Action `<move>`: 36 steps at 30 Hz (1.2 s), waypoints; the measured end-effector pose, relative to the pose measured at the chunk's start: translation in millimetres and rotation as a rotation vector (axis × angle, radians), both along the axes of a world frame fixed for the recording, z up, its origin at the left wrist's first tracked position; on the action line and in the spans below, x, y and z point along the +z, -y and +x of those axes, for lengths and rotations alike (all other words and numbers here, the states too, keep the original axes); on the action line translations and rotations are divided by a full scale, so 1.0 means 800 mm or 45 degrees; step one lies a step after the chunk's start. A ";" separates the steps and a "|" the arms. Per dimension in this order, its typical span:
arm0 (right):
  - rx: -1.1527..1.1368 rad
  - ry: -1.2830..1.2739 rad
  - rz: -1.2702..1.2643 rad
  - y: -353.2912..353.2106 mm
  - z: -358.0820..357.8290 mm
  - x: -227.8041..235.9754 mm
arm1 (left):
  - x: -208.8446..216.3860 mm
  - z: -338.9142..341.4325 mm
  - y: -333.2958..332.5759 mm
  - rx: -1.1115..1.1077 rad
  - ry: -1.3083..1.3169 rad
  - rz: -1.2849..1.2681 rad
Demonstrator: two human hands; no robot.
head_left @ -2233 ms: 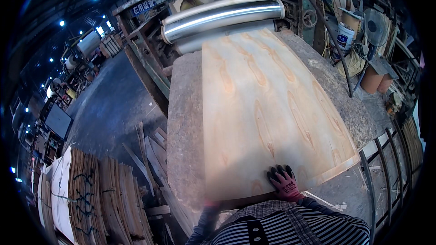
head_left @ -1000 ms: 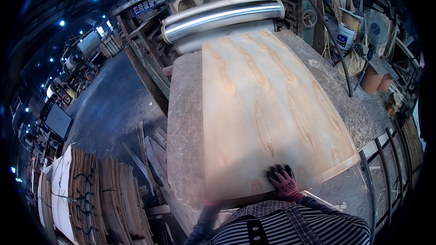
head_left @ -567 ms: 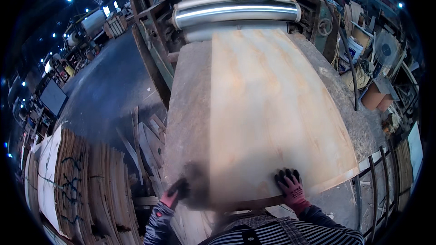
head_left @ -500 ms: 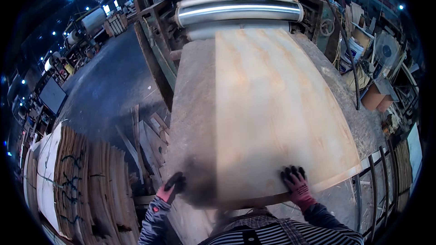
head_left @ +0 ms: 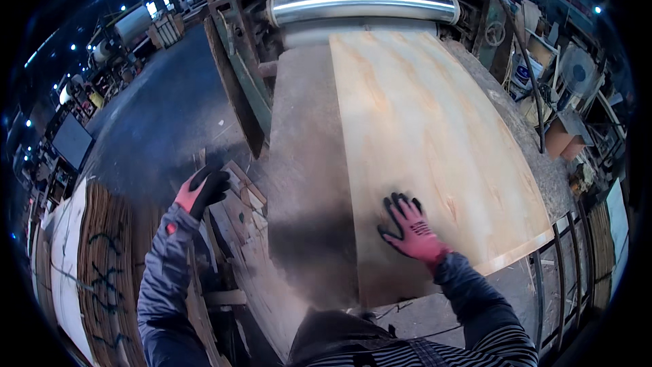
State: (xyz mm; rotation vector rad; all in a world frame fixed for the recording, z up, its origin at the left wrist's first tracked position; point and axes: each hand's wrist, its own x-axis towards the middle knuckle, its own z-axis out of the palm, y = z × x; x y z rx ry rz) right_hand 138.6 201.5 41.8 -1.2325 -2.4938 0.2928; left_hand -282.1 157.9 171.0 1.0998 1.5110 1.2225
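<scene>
1. Workpiece: one pale wooden sheet (head_left: 441, 143) with brown grain lies flat on the grey table (head_left: 302, 109), toward the right; a strip of table surface shows along its left edge
2. Far end of sheet: reaches the lower roller (head_left: 360, 34), which sits below the shiny metal roller (head_left: 363, 7); whether the edge passes between rollers cannot be told
3. Right hand (head_left: 414, 229): gloved in pink with black fingertips, palm down over the near left part of the sheet; fingers spread slightly apart, thumb set out to the left, with no grip on the sheet edge
4. Left hand (head_left: 202, 190): similarly gloved, raised left of the table, near the wood offcuts (head_left: 241, 231), and clear of the sheet; fingers bent, with no item visible in them; whether fingertips and thumb meet cannot be told
5. Near left: a stack of thin wooden sheets (head_left: 102, 251) stands beside the left forearm
6. Near right: dark metal bars (head_left: 561, 265) stand beside the sheet's near right corner
7. Far right: a handwheel (head_left: 494, 34) is located near the rollers
</scene>
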 end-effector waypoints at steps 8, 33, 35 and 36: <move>-0.296 0.135 0.068 -0.094 -0.162 -0.038 | 0.004 -0.080 -0.320 -0.347 0.057 0.118; -0.626 0.213 -0.262 -0.149 -0.193 -0.072 | -0.306 0.343 -0.932 -0.849 1.213 0.064; -0.649 0.169 -0.246 -0.148 -0.191 -0.072 | -0.254 0.367 -0.872 -0.943 1.358 -0.010; -0.631 0.177 -0.201 -0.151 -0.189 -0.072 | -0.224 0.368 -0.850 -0.971 1.362 0.091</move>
